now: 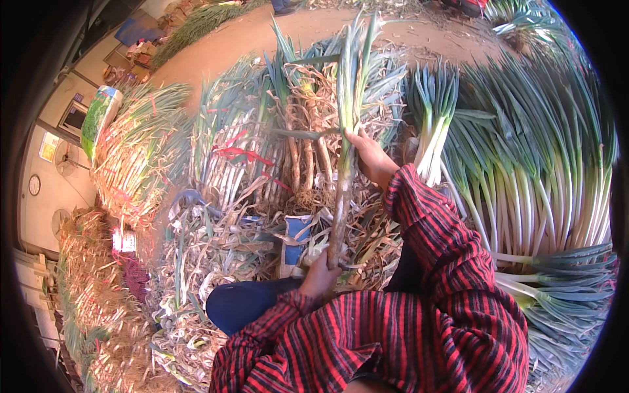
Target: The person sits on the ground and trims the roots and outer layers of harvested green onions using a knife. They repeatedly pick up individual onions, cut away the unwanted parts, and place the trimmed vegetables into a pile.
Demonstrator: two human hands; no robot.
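A long green onion with a soil-stained stalk stands nearly upright before me. My left hand is closed around its lower end, so the root is hidden. Higher up, my right hand holds it where the stalk turns into green leaves. Behind it rest several unpeeled onions with dry brown leaves and hairy roots. To their right, a small group of clean white-stalked onions leans upright, close to my right forearm.
Stripped leaves cover the ground around my knee, with a blue-and-brown carton among them. Clean onions are stacked along the right. Bundles with red ties stand behind, and more bundles are piled at left.
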